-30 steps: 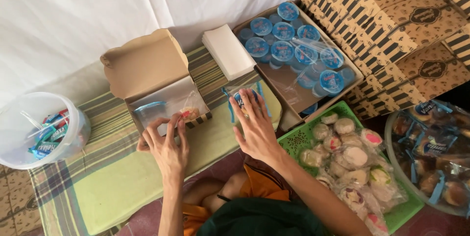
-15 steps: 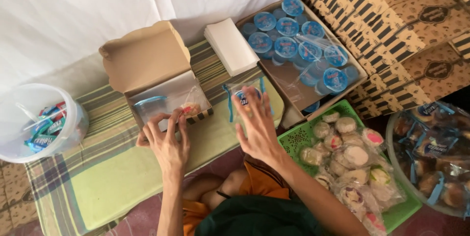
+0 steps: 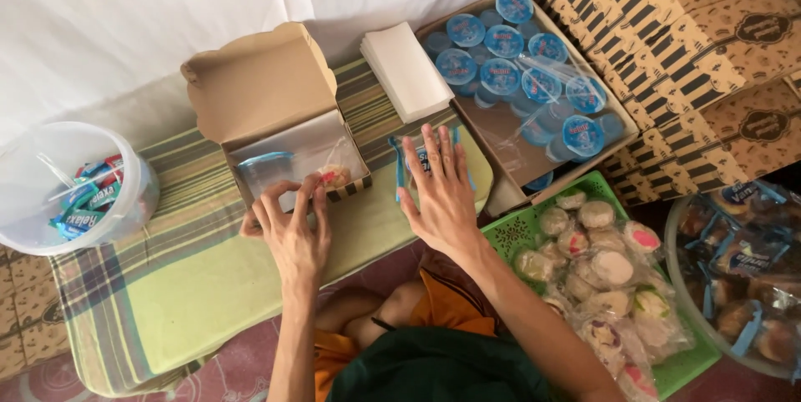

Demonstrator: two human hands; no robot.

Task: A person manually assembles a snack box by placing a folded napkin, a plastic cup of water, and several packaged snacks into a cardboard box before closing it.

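An open brown cardboard snack box [image 3: 275,110] stands on a striped green cloth. Inside it lie a clear cup with a blue lid [image 3: 265,170] and a wrapped round cake [image 3: 335,175]. My left hand [image 3: 292,231] rests at the box's front edge, fingers touching the wall near the cake. My right hand [image 3: 442,193] lies flat, fingers spread, over a clear packet with blue trim [image 3: 421,156] on the cloth just right of the box.
A stack of white paper sheets [image 3: 405,72] and a carton of blue-lidded cups [image 3: 521,77] sit behind. A green basket of wrapped cakes [image 3: 601,268], a bowl of wrapped pastries [image 3: 743,268], stacked patterned boxes [image 3: 709,27] and a clear tub of sachets [image 3: 71,193] surround.
Both hands stay nearly in place; the right hand lifted slightly, then pressed back over the blue-trimmed packet. The view shifted a little.
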